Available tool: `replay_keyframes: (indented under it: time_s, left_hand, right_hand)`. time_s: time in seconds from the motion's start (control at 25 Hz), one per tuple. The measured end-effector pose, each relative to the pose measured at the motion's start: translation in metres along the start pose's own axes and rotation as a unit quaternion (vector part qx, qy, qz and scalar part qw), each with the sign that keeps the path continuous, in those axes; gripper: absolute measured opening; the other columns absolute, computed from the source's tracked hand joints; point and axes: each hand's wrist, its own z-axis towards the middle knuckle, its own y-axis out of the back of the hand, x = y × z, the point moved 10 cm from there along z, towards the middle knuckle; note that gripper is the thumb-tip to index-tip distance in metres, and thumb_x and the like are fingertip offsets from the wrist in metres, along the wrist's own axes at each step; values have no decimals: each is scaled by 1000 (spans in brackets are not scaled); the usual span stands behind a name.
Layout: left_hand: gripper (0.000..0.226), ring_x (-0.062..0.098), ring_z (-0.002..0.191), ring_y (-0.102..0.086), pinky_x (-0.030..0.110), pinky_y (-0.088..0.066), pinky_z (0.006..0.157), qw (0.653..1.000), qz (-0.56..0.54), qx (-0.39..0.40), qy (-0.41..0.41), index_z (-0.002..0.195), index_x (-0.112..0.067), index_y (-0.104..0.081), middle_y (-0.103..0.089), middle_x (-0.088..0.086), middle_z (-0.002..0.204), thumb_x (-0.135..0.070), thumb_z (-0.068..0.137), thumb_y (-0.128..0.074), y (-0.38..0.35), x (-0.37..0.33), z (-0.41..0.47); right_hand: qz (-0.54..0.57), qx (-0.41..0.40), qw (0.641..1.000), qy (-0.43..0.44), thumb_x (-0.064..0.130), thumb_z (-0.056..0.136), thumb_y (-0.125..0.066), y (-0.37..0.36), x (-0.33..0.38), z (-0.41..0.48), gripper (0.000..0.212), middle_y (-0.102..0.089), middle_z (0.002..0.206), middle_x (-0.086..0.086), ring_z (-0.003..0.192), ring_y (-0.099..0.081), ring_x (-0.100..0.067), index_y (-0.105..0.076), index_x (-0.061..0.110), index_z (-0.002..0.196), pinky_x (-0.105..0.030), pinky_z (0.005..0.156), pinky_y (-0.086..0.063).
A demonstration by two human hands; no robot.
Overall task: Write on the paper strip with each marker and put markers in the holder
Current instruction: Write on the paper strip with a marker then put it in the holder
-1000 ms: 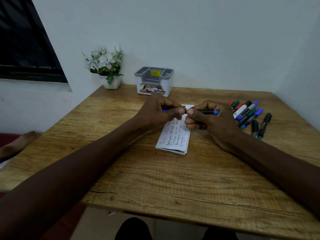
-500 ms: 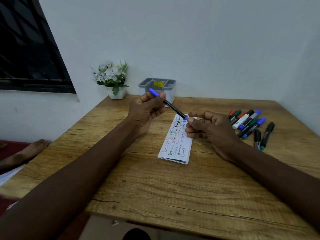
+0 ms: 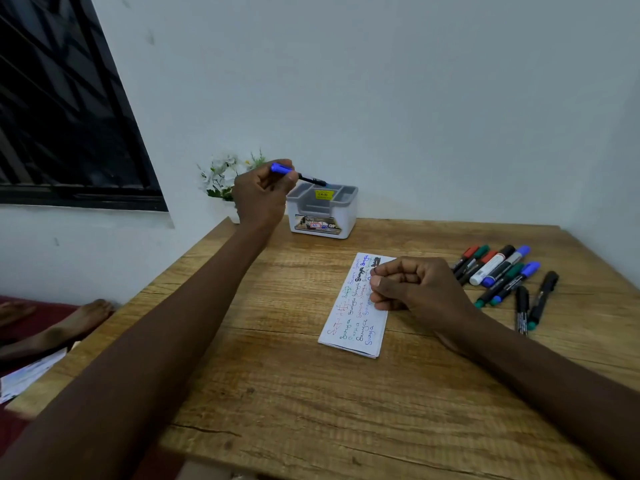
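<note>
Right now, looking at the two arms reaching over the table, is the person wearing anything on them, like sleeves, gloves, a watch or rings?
Nothing shows. Both forearms are bare as far as the picture's edge, with no sleeve cuffs in view. The left hand and right hand have no gloves, and no watch, bracelet or ring is visible on either wrist or on the fingers that show.

Left hand [image 3: 260,195] raised, arm outstretched, fingers [image 3: 289,176] pinched; right hand [image 3: 420,287] fisted, resting low.

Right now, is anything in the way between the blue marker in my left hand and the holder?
Nothing visible is. The left hand holds the blue marker with its far end already over the open top of the holder. The compartments that show look empty, and the flower pot sits off to the holder's left.
</note>
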Motion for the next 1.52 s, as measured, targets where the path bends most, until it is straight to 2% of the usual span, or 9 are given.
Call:
replay_keyframes:
  time_s: [0.4,0.64,0.84,0.92,1.04,1.16,1.28,1.36,1.52]
  left_hand:
    - [23,16,87,-75,35,-61,87,981,161,101,-30,110,-9,-75,-78,7,95,-14,88,-75,-52,5,49]
    - [26,8,78,-68,13,-52,80,949,252,182,-43,107,-9,-77,-77,4,88,-20,84,-80,-88,12,46]
    - [32,13,83,-74,28,-56,90,945,265,189,-38,108,-9,-78,-79,7,87,-27,82,-83,-108,15,42]
    - [32,13,78,-74,29,-58,89,945,260,196,-41,108,-8,-78,-79,7,84,-25,81,-84,-112,18,41]
    - [31,8,80,-71,17,-53,86,936,286,195,-60,110,-7,-77,-79,10,92,-21,83,-82,-107,22,37]
    - [22,9,82,-71,23,-53,89,920,307,208,-126,105,-9,-80,-80,8,95,-19,85,-78,-100,16,25]
    - [14,8,67,-67,24,-53,75,901,316,235,-183,96,-11,-82,-80,5,85,-17,87,-75,-97,9,11]
    - [15,10,60,-65,22,-50,65,893,326,253,-180,95,-14,-83,-79,5,79,-22,87,-73,-95,10,9]
    - [34,8,66,-70,27,-58,66,880,319,302,-178,97,-17,-83,-79,-1,81,-46,81,-80,-97,10,1]
  right_hand:
    - [-9,9,1000,8,7,84,-78,-1,0,2,16,-78,83,-16,78,-78,-28,-75,3,99,-36,72,-64]
    - [-8,10,1000,9,6,84,-78,-2,0,3,15,-78,82,-15,77,-78,-27,-75,2,98,-35,71,-64]
    - [-13,13,1000,10,7,84,-78,-3,0,4,15,-78,82,-15,76,-77,-27,-75,2,98,-35,72,-64]
    - [-14,12,1000,11,7,84,-78,-3,1,3,15,-78,82,-15,77,-78,-27,-75,2,98,-36,72,-64]
    - [-16,13,1000,9,7,84,-78,-3,0,3,15,-79,82,-15,77,-78,-28,-75,2,98,-35,72,-64]
    - [-21,13,1000,11,7,84,-79,-4,1,2,16,-78,81,-15,76,-78,-26,-75,2,98,-32,70,-64]
    - [-21,12,1000,10,6,84,-79,-4,2,2,16,-78,81,-15,74,-77,-23,-75,2,98,-30,68,-64]
    - [-23,11,1000,7,6,84,-79,-4,2,1,16,-78,81,-15,73,-77,-22,-75,2,99,-29,66,-63]
    - [-28,10,1000,6,6,83,-79,-4,3,0,17,-78,82,-15,74,-77,-23,-75,1,99,-28,66,-63]
